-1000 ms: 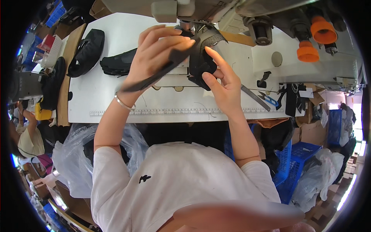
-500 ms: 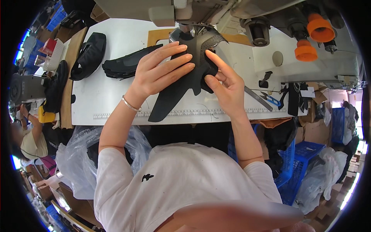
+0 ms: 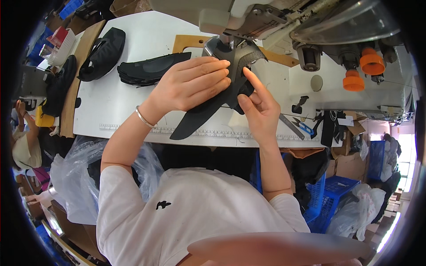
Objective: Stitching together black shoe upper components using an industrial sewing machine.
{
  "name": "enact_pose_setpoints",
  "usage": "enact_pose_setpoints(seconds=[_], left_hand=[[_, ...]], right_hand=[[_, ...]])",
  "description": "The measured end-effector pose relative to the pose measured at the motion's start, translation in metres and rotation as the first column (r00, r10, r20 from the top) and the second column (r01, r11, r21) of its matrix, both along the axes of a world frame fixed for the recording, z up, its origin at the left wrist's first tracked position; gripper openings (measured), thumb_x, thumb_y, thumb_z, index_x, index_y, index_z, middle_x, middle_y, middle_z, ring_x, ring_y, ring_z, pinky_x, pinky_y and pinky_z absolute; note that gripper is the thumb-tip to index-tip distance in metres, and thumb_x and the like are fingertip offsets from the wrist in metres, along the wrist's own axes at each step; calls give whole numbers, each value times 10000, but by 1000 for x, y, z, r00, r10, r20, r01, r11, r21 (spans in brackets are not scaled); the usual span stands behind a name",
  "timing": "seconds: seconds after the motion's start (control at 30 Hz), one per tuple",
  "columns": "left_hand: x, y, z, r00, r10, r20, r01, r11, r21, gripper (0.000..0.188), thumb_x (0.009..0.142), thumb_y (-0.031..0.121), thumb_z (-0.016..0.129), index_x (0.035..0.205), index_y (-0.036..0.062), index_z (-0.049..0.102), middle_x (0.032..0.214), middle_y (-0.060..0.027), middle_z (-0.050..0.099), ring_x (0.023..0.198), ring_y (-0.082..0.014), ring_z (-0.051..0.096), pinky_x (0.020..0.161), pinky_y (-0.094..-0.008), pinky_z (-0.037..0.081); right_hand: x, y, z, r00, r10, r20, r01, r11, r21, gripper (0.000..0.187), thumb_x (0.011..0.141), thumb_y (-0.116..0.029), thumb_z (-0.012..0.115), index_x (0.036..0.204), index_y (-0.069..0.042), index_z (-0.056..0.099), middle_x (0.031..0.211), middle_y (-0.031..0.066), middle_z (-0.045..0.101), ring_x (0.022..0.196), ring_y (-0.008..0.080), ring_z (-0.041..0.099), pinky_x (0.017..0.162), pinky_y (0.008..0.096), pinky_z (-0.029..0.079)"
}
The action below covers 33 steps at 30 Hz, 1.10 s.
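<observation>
A black fabric shoe upper lies under the needle area of a sewing machine, its long tapered end pointing toward me. My left hand rests flat on its left side, fingers stretched out and close together. On the right, my right hand holds the curled edge, index finger and thumb against it and the other fingers bent. A textured dark grey strip shows on the upper beside the presser foot. The needle tip is too small to make out.
Left of my hands lie a stack of black shoe pieces and a black shoe upper. A ruler strip runs along the table's front edge. Blue thread snips and a metal ruler lie right. Orange-capped parts hang above.
My view has shifted slightly. The upper has turned a little under the machine, and my left hand has tilted with it, its fingers pointing more to the right. My right hand keeps hold of the edge.
</observation>
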<state>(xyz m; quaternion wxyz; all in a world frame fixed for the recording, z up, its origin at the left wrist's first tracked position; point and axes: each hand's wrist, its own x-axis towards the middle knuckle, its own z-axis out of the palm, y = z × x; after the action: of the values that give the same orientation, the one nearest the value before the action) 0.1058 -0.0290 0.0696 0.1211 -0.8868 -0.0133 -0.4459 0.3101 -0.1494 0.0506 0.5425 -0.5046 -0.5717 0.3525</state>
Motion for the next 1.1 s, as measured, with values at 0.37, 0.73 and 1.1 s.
enact_pose_setpoints(seconds=[0.37,0.73,1.1], left_hand=[[7,-1,11,1000,-14,-23,14,1000,2,263,731,56,737,974,-44,748,1051,-132,714,1055,-310,729,886,-417,625],[9,11,13,1000,-15,-16,15,1000,-18,293,737,74,742,1009,-32,739,1062,-124,709,1069,-316,727,881,-422,619],[10,24,10,997,58,44,-57,998,-32,303,731,108,718,1026,45,740,1029,-50,685,1009,-233,672,848,-354,573]], right_hand=[[3,3,8,998,-3,-66,5,1000,20,565,967,-30,705,1509,-39,545,734,-94,383,657,10,331,614,184,279],[2,15,15,987,10,-159,-8,1000,13,536,987,-22,683,1501,5,533,827,-83,511,699,-2,404,629,174,320],[4,29,17,973,24,-228,-27,1000,-9,537,986,14,648,1506,18,515,1053,54,704,925,46,629,803,176,476]])
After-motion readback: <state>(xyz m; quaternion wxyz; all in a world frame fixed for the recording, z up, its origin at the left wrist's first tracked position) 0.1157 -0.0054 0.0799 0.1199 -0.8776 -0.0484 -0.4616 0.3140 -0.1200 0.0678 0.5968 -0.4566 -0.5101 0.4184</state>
